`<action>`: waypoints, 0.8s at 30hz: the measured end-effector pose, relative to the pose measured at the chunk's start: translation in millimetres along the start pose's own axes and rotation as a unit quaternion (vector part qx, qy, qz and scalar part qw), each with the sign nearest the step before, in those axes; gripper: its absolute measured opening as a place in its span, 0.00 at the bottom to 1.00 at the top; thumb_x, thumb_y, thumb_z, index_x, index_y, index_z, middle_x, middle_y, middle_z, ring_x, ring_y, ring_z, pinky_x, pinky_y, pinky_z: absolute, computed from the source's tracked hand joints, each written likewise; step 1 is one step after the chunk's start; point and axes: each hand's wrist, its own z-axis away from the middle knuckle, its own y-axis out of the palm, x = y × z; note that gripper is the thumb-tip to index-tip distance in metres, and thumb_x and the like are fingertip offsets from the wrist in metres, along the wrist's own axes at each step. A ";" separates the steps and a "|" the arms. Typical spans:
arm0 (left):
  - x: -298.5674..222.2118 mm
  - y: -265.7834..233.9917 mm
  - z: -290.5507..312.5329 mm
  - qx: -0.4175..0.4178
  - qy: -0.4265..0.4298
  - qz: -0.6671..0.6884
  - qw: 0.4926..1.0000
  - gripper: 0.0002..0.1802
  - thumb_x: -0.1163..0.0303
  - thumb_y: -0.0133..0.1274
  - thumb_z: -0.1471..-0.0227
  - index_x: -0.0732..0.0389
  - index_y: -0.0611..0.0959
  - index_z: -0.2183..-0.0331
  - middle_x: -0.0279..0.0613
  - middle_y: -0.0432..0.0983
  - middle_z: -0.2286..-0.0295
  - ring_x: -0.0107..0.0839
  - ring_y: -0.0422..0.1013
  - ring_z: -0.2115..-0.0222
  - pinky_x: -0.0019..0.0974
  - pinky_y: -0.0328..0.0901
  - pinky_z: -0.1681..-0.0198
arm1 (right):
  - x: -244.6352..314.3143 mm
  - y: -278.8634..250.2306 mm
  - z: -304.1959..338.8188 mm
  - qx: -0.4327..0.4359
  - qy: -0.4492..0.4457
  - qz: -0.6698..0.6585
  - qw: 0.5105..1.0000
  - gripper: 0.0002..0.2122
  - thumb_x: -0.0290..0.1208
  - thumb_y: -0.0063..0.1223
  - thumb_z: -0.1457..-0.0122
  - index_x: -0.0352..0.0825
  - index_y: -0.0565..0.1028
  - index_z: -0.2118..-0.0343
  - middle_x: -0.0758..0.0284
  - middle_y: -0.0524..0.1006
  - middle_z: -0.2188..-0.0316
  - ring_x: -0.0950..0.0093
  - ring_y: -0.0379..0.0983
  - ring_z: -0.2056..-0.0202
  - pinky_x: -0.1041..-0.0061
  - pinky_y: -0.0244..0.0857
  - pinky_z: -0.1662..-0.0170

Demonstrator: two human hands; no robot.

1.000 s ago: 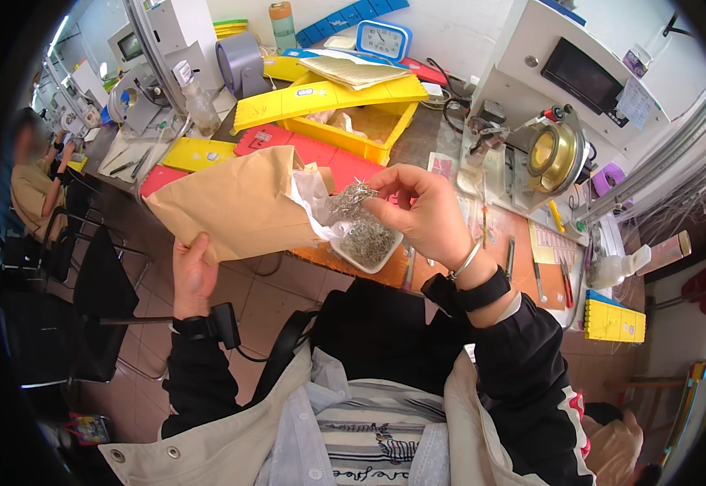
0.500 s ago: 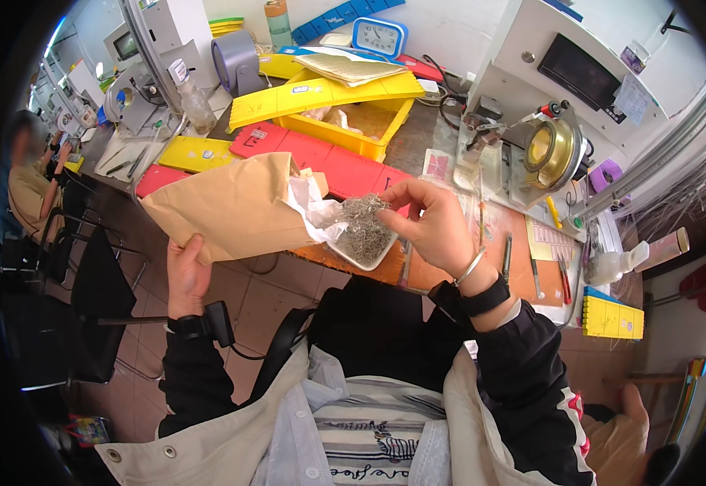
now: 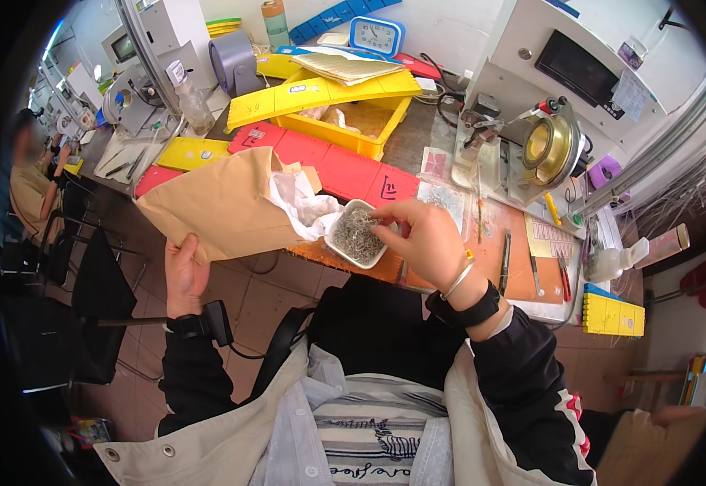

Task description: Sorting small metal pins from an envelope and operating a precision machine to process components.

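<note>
Left hand (image 3: 186,274) clamps the kraft-paper bag (image 3: 211,209) left of the tray (image 3: 356,260); I can't read right hand's (image 3: 434,243) grip, and snagging could spill wires (image 3: 356,230).

Left of the middle, the brown bag (image 3: 215,211) is dull, creased paper. The metal bits (image 3: 355,232) look thin and prickly, and their white dish (image 3: 355,260) looks like smooth plastic. The yellow tub (image 3: 343,138) at the top is shiny plastic. Upper right, the gold wheel (image 3: 539,149) is glossy metal.
</note>
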 end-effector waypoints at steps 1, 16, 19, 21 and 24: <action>0.7 0.7 -0.2 0.005 0.003 0.008 1.000 0.23 0.78 0.51 0.42 0.60 0.72 0.45 0.39 0.72 0.47 0.34 0.69 0.47 0.43 0.62 0.41 | -1.6 0.2 1.9 0.005 -0.008 0.018 1.000 0.10 0.33 0.61 0.47 0.38 0.82 0.62 0.65 0.80 0.71 0.67 0.77 0.72 0.69 0.71 0.64; 0.1 7.1 -0.2 0.023 -0.002 0.023 0.999 0.23 0.75 0.55 0.43 0.60 0.73 0.45 0.39 0.72 0.47 0.34 0.69 0.46 0.43 0.63 0.41 | 9.3 2.3 12.9 -0.027 -0.070 0.015 0.997 0.15 0.31 0.60 0.48 0.36 0.78 0.57 0.64 0.78 0.69 0.68 0.77 0.72 0.69 0.71 0.64; -0.3 8.7 -0.6 0.019 -0.003 0.026 0.999 0.23 0.75 0.55 0.43 0.60 0.73 0.45 0.40 0.73 0.47 0.34 0.69 0.47 0.43 0.64 0.41 | 9.0 2.3 12.5 -0.028 -0.035 0.000 0.999 0.12 0.31 0.61 0.48 0.37 0.78 0.60 0.66 0.79 0.70 0.69 0.77 0.72 0.69 0.71 0.65; -0.3 5.4 -0.5 0.021 -0.004 0.024 0.999 0.23 0.75 0.55 0.43 0.60 0.73 0.46 0.40 0.73 0.47 0.34 0.70 0.47 0.43 0.64 0.41 | 4.6 2.9 12.1 -0.023 -0.024 0.002 0.999 0.12 0.32 0.62 0.48 0.38 0.78 0.61 0.67 0.79 0.71 0.70 0.77 0.72 0.69 0.71 0.65; -0.1 5.2 -0.4 0.022 -0.006 0.024 0.999 0.22 0.75 0.55 0.43 0.61 0.74 0.46 0.40 0.73 0.47 0.34 0.70 0.47 0.42 0.64 0.41 | -0.9 2.9 12.8 -0.014 -0.057 0.078 0.995 0.15 0.32 0.65 0.50 0.39 0.76 0.59 0.68 0.80 0.70 0.71 0.78 0.72 0.70 0.71 0.66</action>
